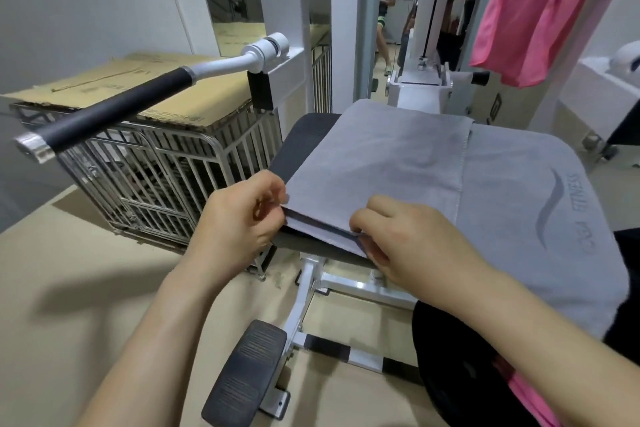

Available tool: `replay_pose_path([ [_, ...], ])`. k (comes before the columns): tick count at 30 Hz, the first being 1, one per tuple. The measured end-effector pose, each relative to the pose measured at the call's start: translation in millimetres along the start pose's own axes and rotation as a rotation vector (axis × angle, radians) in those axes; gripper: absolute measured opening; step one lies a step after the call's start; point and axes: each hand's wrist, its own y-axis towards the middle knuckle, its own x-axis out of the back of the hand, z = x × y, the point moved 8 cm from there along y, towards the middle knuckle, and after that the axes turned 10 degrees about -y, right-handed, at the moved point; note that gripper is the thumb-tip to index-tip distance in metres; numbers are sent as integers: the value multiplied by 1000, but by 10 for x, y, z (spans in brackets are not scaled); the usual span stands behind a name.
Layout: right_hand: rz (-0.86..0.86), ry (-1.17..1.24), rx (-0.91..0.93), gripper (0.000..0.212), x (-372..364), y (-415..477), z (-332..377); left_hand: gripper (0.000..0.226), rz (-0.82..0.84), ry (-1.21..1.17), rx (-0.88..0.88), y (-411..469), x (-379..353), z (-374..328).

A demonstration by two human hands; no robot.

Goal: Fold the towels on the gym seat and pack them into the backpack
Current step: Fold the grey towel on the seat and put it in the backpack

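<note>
At the centre of the frame a grey fabric towel (398, 163), folded over itself, lies on the black padded gym seat (304, 139). The left hand (239, 225) pinches its near-left corner, and the right hand (408, 243) pinches the near edge just beside it.

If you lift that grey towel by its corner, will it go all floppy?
Probably floppy: the grey towel drapes over the seat edge and lies folded. Likely light, since the left hand and right hand pinch it with just fingertips.

White walls (69, 3), beige floor (86, 270), metal cage (145, 170)
</note>
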Motion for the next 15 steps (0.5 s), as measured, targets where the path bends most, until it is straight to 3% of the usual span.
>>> replay_pose_path([
  [3,7,90,35,8,40,-126,84,34,109,121,-4,-125,39,10],
  [5,114,189,39,3,-3,-183,135,35,317,160,97,-183,-17,109],
  [8,223,308,-72,18,-47,-191,41,31,668,-4,253,-195,-130,110],
  [9,172,334,-148,19,7,-156,-79,28,647,-99,259,-91,-148,45],
  [11,32,286,-321,13,101,-70,-463,20,358,-176,249,299,-136,24],
  [12,1,241,-422,12,112,-28,-696,18,225,-103,231,518,-167,56],
  [13,6,187,-527,18,89,9,-931,22,175,15,210,722,-263,103],
  [15,87,112,-709,34,-29,67,-1360,30,241,184,206,1075,-576,231],
])
